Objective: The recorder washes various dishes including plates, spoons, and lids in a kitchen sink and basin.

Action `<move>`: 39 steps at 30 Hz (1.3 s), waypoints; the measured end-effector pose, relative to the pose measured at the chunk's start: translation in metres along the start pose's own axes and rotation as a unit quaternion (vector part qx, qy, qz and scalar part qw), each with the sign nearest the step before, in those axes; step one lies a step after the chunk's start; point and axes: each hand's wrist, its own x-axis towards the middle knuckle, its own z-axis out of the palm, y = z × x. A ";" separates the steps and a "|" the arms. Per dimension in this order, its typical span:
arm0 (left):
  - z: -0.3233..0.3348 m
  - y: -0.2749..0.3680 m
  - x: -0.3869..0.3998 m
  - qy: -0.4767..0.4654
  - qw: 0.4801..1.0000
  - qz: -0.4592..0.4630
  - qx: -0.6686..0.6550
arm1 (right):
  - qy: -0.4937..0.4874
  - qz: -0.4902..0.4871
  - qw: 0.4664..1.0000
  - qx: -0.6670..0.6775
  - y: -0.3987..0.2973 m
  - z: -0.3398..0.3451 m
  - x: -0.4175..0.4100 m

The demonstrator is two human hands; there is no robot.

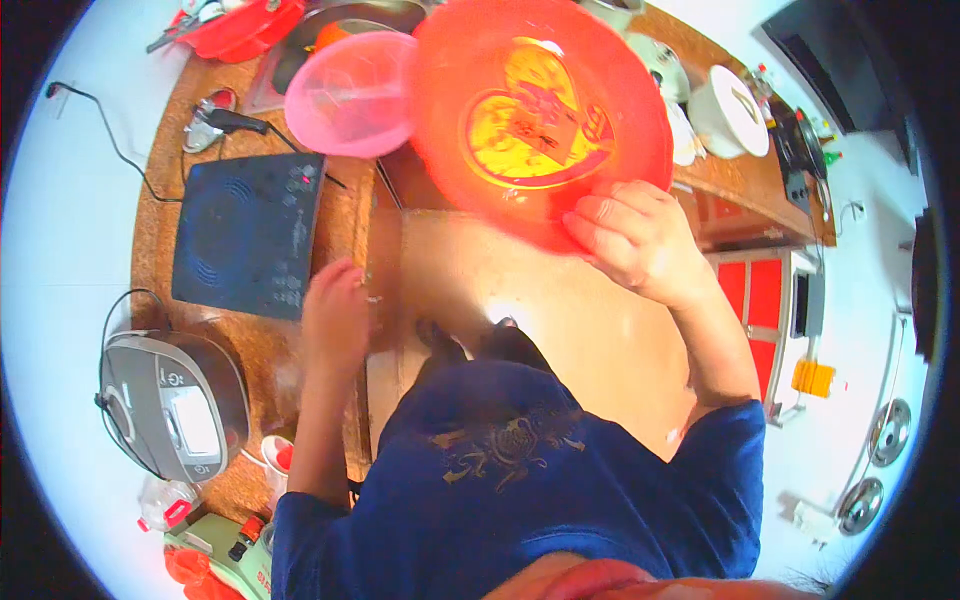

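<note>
My right hand (630, 232) grips the near rim of a large red plastic basin (465, 150). The basin is tilted toward me, and a yellow printed design shows on its bottom. Beside its left edge is a pink translucent plastic basin or strainer (345, 97), partly overlapped by the red one. My left hand (336, 315), blurred and with its fingers curled, is over the counter's front edge. Its closest neighbour is the black induction cooktop (244, 232), just to its left. Whether anything small is between those fingers cannot be made out.
A rice cooker (180, 405) stands at the lower left. A black-handled tool (236, 121) lies behind the cooktop, whose cord (116, 135) runs to the wall. Another red basin (247, 30) sits at the back left. White pots (720, 112) crowd the right counter.
</note>
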 end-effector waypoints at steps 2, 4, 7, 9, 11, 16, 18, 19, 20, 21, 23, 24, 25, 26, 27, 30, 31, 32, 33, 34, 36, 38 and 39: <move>0.007 0.003 0.024 0.005 0.995 0.068 0.079 | 0.042 0.047 0.997 0.054 0.028 0.022 0.005; 0.017 0.010 0.039 0.000 0.995 0.090 0.052 | 0.081 0.090 0.986 0.115 0.056 0.040 0.011; 0.032 0.015 0.060 0.006 0.994 0.093 0.056 | 0.112 0.254 0.927 0.251 0.094 0.056 0.021; 0.041 0.022 0.082 0.021 0.992 0.095 0.085 | 0.147 0.300 0.889 0.312 0.126 0.072 0.025; 0.053 0.029 0.103 0.031 0.988 0.098 0.116 | 0.225 0.371 0.759 0.486 0.157 0.100 0.025; 0.095 0.040 0.152 0.077 0.991 0.053 0.101 | 0.243 0.421 0.652 0.582 0.241 0.129 0.034; 0.113 0.053 0.175 0.081 0.989 0.059 0.110 | 0.240 0.462 0.592 0.615 0.271 0.137 0.038; 0.117 0.063 0.187 0.061 0.989 0.072 0.112 | 0.263 0.458 0.580 0.621 0.282 0.146 0.036; 0.120 0.070 0.200 0.043 0.989 0.085 0.114 | 0.264 0.458 0.577 0.623 0.295 0.154 0.036; 0.123 0.074 0.214 0.034 0.988 0.096 0.119 | 0.248 0.460 0.578 0.627 0.308 0.162 0.034; 0.128 0.074 0.246 0.012 0.987 0.108 0.115 | 0.233 0.461 0.574 0.635 0.325 0.166 0.038; 0.130 0.071 0.262 -0.005 0.987 0.119 0.106 | 0.237 0.459 0.558 0.649 0.328 0.166 0.046; 0.134 0.069 0.282 -0.008 0.987 0.119 0.109 | 0.240 0.457 0.542 0.663 0.331 0.165 0.051; 0.139 0.067 0.304 0.000 0.983 0.150 0.106 | 0.239 0.457 0.542 0.664 0.335 0.167 0.055; 0.143 0.064 0.329 0.009 0.978 0.182 0.104 | 0.236 0.475 0.530 0.662 0.338 0.168 0.060; 0.166 0.037 0.414 0.015 0.976 0.203 0.071 | 0.240 0.489 0.502 0.672 0.347 0.179 0.076; 0.176 0.029 0.439 0.051 0.969 0.226 0.081 | 0.247 0.493 0.480 0.683 0.347 0.183 0.079; 0.185 0.023 0.466 0.055 0.968 0.234 0.076 | 0.243 0.492 0.484 0.682 0.348 0.183 0.082; 0.194 0.016 0.490 0.057 0.966 0.242 0.071 | 0.235 0.502 0.480 0.680 0.348 0.185 0.087; 0.203 0.010 0.507 0.062 0.966 0.240 0.070 | 0.226 0.509 0.478 0.680 0.349 0.187 0.095; 0.223 -0.003 0.538 0.056 0.960 0.238 0.138 | 0.227 0.511 0.469 0.683 0.353 0.192 0.107; 0.240 -0.016 0.555 0.037 0.957 0.243 0.155 | 0.247 0.519 0.452 0.682 0.359 0.203 0.112; 0.246 -0.023 0.561 0.014 0.953 0.249 0.174 | 0.252 0.521 0.455 0.677 0.363 0.204 0.116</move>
